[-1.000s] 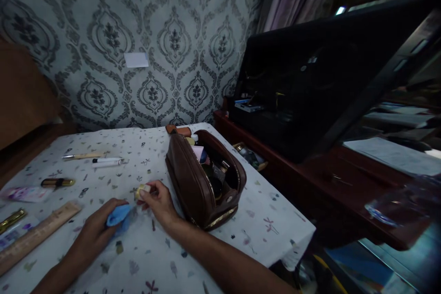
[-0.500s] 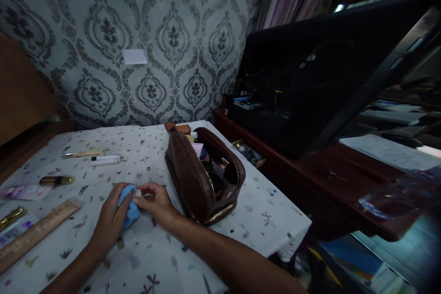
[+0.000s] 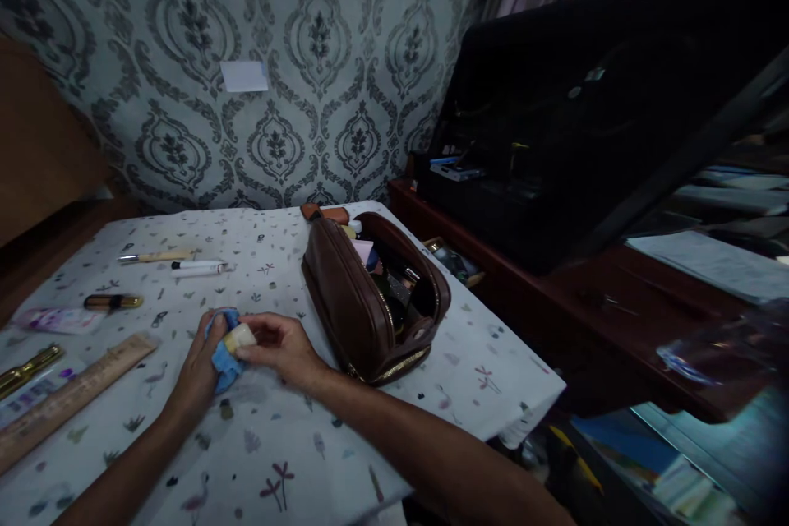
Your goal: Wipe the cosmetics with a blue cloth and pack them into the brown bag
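My left hand [image 3: 202,353] is closed around a crumpled blue cloth [image 3: 227,371] above the white patterned tablecloth. Between my two hands is a small bottle [image 3: 239,338] with a whitish cap and a yellowish body, its lower end against the cloth. The fingers of my right hand [image 3: 284,349] pinch this bottle by its cap end. Just right of my right hand stands a brown toiletry bag [image 3: 345,296], unzipped, with several cosmetics inside. The bottle's label cannot be made out.
On the left lie a brush [image 3: 157,256], a white pen-like tube [image 3: 198,267], a black-and-gold tube [image 3: 113,302], a pink-purple tube [image 3: 62,320] and a long beige tube [image 3: 80,394]. A brown case [image 3: 329,214] sits behind the bag. A monitor [image 3: 555,140] stands right on a dark red desk [image 3: 573,304].
The small bottle has come further out of the blue cloth, showing its cap and yellowish body. My hands stay close together. The view has shifted slightly.
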Motion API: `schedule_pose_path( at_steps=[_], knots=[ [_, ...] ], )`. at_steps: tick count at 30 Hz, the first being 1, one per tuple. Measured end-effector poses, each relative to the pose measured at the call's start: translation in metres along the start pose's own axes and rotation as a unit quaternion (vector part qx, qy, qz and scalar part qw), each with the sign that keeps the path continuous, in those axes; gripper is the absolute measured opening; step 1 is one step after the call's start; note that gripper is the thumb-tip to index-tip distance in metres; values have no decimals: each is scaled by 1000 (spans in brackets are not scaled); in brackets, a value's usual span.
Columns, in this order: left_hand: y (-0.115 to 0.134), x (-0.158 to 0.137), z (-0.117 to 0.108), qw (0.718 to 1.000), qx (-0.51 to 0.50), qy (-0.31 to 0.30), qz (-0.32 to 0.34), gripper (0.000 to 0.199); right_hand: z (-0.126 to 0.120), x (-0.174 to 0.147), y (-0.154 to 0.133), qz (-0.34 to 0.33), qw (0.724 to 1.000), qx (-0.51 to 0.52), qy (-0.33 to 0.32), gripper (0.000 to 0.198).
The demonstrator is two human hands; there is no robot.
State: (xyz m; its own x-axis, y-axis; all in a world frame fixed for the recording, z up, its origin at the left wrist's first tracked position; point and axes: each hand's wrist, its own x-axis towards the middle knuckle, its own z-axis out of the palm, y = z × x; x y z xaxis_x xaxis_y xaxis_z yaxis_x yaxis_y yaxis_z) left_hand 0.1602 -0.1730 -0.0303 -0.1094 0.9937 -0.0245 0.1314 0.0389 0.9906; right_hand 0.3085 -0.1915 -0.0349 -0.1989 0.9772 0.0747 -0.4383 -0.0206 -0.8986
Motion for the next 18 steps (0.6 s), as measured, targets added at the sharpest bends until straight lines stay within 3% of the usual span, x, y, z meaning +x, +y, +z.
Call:
schedule_pose_path(
  at_steps=[5, 9, 14, 18],
  knots=[
    [-4, -7, -3, 984, 127, -67, 110, 54, -2, -2, -6, -5, 997, -8, 78, 69],
    [-3, -15, -2, 956, 188, -147, 171, 68, -2, -5, -12, 5, 995, -4, 101, 60],
    [9, -12, -4, 934, 234, -167, 212, 43, -1, -6, -14, -11, 992, -7, 129, 54],
    [12, -9, -9, 942, 226, -126, 215, 42, -2, -2, -13, -34, 993, -17, 111, 51]
  ],
)
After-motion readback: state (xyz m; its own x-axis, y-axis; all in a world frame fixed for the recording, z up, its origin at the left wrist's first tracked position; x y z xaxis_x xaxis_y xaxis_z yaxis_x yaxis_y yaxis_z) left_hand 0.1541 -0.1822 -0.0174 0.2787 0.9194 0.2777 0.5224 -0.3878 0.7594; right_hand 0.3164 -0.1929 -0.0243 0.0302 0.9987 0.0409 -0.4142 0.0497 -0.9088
